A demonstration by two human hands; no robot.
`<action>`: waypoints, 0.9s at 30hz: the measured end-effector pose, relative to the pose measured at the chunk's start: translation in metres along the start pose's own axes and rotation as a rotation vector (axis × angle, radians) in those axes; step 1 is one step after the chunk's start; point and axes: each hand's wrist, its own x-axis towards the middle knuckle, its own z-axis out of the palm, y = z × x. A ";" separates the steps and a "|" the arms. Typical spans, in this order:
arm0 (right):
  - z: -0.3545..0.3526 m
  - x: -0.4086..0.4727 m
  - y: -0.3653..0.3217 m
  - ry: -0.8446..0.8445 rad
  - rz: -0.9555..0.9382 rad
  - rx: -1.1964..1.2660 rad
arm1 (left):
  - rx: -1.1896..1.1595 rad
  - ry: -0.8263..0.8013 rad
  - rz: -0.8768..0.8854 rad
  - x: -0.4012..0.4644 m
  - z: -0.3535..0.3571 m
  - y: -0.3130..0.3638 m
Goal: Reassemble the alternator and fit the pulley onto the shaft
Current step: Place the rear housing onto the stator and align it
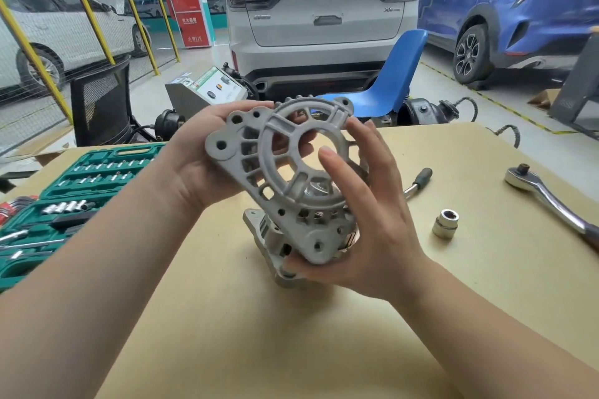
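Note:
A grey cast alternator end housing (275, 152), ribbed with a large round centre hole, is held tilted above the table between both hands. My left hand (197, 155) grips its upper left edge from behind. My right hand (372, 210) holds its right and lower edge, thumb under the bottom lug and fingers spread over the rim. Directly beneath it, the rest of the alternator body (272, 243) stands on the table, mostly hidden by the housing. No pulley can be made out.
A green socket set case (64, 191) lies open at the left. On the tan table (259, 334), a loose socket (446, 223) and a ratchet wrench (547, 197) lie at the right, a second tool handle (419, 180) behind my right hand. Blue chair and cars stand beyond.

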 end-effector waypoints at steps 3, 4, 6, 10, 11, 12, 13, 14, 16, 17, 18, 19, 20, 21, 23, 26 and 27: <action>-0.001 -0.003 0.007 0.034 0.062 0.091 | 0.227 0.132 -0.012 0.008 0.009 0.007; -0.001 -0.004 0.009 0.055 0.096 0.123 | 0.309 0.208 -0.005 0.011 0.012 0.008; 0.000 -0.007 0.012 0.101 0.192 0.217 | 0.420 0.337 0.014 0.020 0.016 0.009; 0.005 -0.012 0.008 0.164 0.388 0.331 | 0.418 0.518 0.061 0.036 0.025 0.005; 0.006 -0.012 0.006 0.173 0.406 0.309 | 0.386 0.538 0.088 0.038 0.027 0.004; 0.007 -0.013 0.005 0.184 0.414 0.286 | 0.356 0.541 0.121 0.040 0.027 0.004; 0.007 -0.013 0.003 0.197 0.420 0.265 | 0.334 0.520 0.156 0.041 0.027 0.002; 0.007 -0.012 0.002 0.212 0.432 0.248 | 0.329 0.475 0.189 0.039 0.024 -0.001; 0.005 -0.010 0.001 0.242 0.484 0.228 | 0.369 0.337 0.237 0.033 0.014 -0.013; 0.005 -0.009 0.001 0.244 0.512 0.216 | 0.412 0.278 0.254 0.030 0.009 -0.021; 0.005 -0.009 0.001 0.225 0.526 0.190 | 0.466 0.254 0.281 0.029 0.005 -0.031; 0.005 -0.008 0.001 0.184 0.524 0.152 | 0.520 0.264 0.312 0.029 0.001 -0.039; 0.006 -0.009 0.000 0.131 0.518 0.115 | 0.559 0.305 0.342 0.030 -0.002 -0.047; 0.007 -0.009 -0.002 0.075 0.526 0.090 | 0.568 0.364 0.367 0.031 -0.004 -0.053; 0.009 -0.010 -0.006 -0.024 0.583 0.074 | 0.524 0.461 0.381 0.034 -0.008 -0.060; 0.011 -0.010 -0.010 -0.095 0.638 0.031 | 0.472 0.480 0.319 0.038 -0.014 -0.070; 0.011 -0.009 -0.012 -0.096 0.648 0.014 | 0.467 0.477 0.290 0.040 -0.016 -0.073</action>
